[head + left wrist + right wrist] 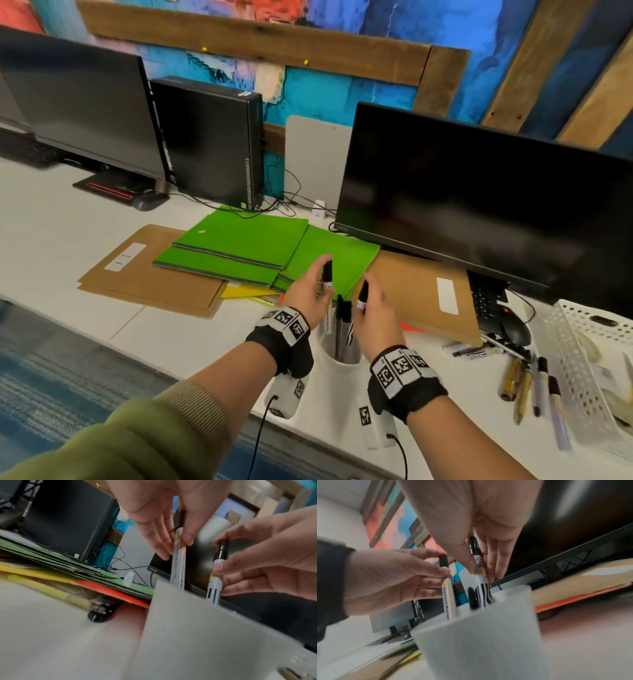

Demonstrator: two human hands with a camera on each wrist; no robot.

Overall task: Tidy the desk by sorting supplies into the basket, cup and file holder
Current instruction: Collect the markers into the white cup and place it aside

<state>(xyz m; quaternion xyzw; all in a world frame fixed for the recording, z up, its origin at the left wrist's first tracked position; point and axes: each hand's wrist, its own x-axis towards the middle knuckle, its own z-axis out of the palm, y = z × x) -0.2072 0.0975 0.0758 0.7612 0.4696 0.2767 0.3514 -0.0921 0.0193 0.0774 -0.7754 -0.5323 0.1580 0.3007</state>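
two upright markers (327,274) entering white cup (337,368)

Two dark monitors, left one (82,102) at ten o'clock, right one (486,202) at two. Black PC tower (209,140) between them, tangled cables (274,202) behind. Black mouse (513,325) at three o'clock, next to a keyboard (486,301).

Take the cup (337,368) as your landmark: markers (346,318) stand in it, folders (239,250) lie behind it to the left, a monitor (479,202) stands behind it to the right, and loose pens (527,383) and the basket (582,363) lie to its right.
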